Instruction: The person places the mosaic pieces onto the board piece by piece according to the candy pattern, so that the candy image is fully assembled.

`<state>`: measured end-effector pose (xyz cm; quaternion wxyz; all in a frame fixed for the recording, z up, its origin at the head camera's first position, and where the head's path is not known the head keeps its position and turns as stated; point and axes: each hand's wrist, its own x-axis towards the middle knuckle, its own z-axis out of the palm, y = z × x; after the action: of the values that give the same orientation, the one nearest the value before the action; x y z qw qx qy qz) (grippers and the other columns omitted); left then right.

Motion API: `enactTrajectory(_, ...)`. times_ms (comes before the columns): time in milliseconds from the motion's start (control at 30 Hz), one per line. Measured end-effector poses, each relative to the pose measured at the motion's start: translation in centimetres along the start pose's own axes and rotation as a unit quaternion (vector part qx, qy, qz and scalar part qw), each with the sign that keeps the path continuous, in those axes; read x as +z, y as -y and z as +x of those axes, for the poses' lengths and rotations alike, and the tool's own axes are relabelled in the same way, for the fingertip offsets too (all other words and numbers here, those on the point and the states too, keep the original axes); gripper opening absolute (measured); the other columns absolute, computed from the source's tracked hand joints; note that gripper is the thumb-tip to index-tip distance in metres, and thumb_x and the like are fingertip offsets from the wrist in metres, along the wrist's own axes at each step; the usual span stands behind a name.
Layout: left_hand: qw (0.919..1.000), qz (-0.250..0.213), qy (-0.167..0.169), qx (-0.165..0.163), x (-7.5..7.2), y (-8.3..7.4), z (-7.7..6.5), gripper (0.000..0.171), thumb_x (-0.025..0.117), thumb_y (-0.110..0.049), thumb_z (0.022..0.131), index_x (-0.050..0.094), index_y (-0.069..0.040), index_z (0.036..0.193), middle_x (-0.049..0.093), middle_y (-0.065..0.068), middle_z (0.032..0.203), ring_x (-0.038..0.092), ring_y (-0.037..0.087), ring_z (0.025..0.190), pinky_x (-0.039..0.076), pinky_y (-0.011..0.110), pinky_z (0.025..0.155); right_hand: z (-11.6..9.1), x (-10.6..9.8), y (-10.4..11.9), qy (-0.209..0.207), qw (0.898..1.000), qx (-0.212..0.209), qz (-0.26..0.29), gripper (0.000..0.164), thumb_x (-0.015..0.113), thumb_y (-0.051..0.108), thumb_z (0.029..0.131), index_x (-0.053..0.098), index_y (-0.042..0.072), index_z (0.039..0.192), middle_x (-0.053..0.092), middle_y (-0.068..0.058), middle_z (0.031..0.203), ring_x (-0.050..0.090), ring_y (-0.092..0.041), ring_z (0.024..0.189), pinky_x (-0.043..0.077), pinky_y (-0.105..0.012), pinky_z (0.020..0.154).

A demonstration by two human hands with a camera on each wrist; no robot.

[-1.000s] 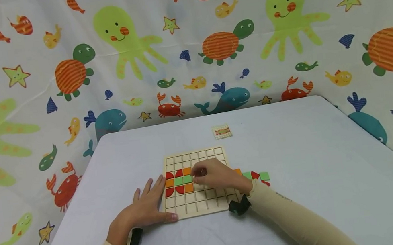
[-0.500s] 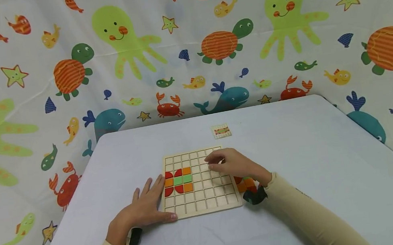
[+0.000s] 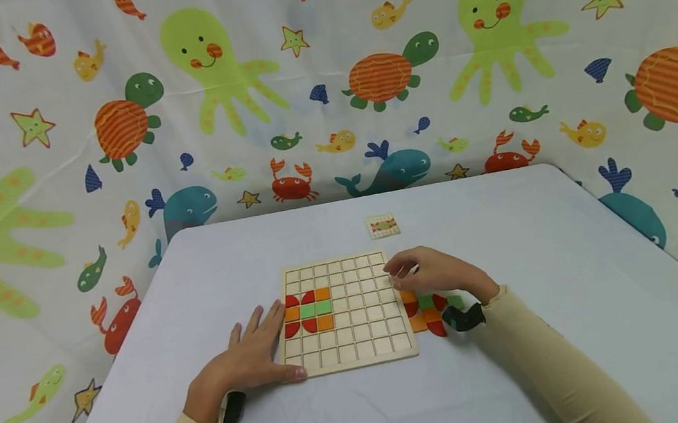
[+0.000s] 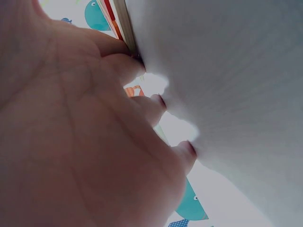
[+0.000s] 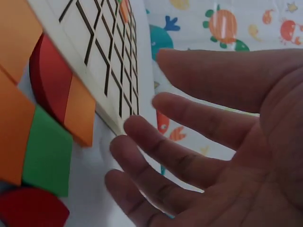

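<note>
A wooden grid board (image 3: 362, 338) lies on the table, with red, orange and green tiles set in its left cells. My left hand (image 3: 249, 358) rests with spread fingers along the board's left edge, the thumb at its near left corner. In the left wrist view the fingertips (image 4: 158, 101) meet the white table beside the board's edge. My right hand (image 3: 436, 270) hovers at the board's right edge, over the loose tiles. The right wrist view shows its fingers (image 5: 189, 161) loosely bent, with nothing between thumb and fingers. A green tile (image 5: 47, 151) and red and orange ones lie beside it.
A small pattern card (image 3: 382, 226) lies behind the board, printed with a red, orange and green design on a grid. Loose tiles (image 3: 429, 316) sit against the board's right side. A curtain (image 3: 320, 46) with sea animals hangs behind the white table (image 3: 503, 220).
My right hand has moved right, from beside the green tile in the grid across the board to its right edge, uncovering the cells. My left hand has stayed in place.
</note>
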<state>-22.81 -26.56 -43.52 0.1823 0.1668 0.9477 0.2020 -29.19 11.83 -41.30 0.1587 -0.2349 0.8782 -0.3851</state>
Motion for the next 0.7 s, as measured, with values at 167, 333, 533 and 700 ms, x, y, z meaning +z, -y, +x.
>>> enactTrajectory(167, 1.0000, -0.002, 0.000, 0.002, 0.0, -0.1, -0.1, 0.135, 0.089, -0.063, 0.076, 0.016, 0.001, 0.170, 0.013, 0.024, 0.176, -0.001, 0.052, 0.160, -0.005, 0.077, 0.120, -0.2, -0.5, -0.5, 0.023, 0.999, 0.022, -0.035, 0.032, 0.076, 0.017, 0.098, 0.074, 0.003, 0.127, 0.070, -0.005, 0.116, 0.060, -0.027, 0.108, 0.055, -0.044, 0.097)
enactTrajectory(333, 1.0000, -0.001, 0.002, 0.000, 0.0, 0.0, -0.1, 0.135, 0.089, -0.063, 0.076, 0.016, 0.001, 0.170, 0.013, 0.024, 0.176, 0.000, 0.052, 0.160, -0.005, 0.077, 0.120, -0.2, -0.5, -0.9, 0.033, 0.997, 0.033, -0.063, 0.019, 0.081, 0.017, 0.096, 0.078, 0.008, 0.113, 0.064, -0.003, 0.102, 0.055, -0.025, 0.100, 0.053, -0.038, 0.087)
enactTrajectory(533, 1.0000, -0.002, 0.005, 0.000, -0.2, -0.1, 0.0, 0.135, 0.089, -0.062, 0.076, 0.016, 0.001, 0.170, 0.013, 0.025, 0.176, 0.000, 0.053, 0.160, -0.005, 0.077, 0.120, -0.2, -0.2, -1.3, 0.027, 0.997, 0.019, -0.070, 0.009, 0.080, 0.012, 0.096, 0.075, 0.009, 0.103, 0.064, -0.003, 0.098, 0.056, -0.024, 0.096, 0.054, -0.038, 0.085)
enactTrajectory(700, 1.0000, -0.002, 0.004, -0.001, -0.3, -0.2, -0.2, 0.134, 0.089, -0.062, 0.076, 0.016, 0.000, 0.170, 0.013, 0.024, 0.176, -0.001, 0.052, 0.160, -0.005, 0.077, 0.120, 0.1, 0.0, -1.6, 0.016, 0.998, 0.017, -0.065, 0.007, 0.077, 0.008, 0.097, 0.073, 0.008, 0.103, 0.064, -0.003, 0.097, 0.057, -0.024, 0.095, 0.054, -0.038, 0.085)
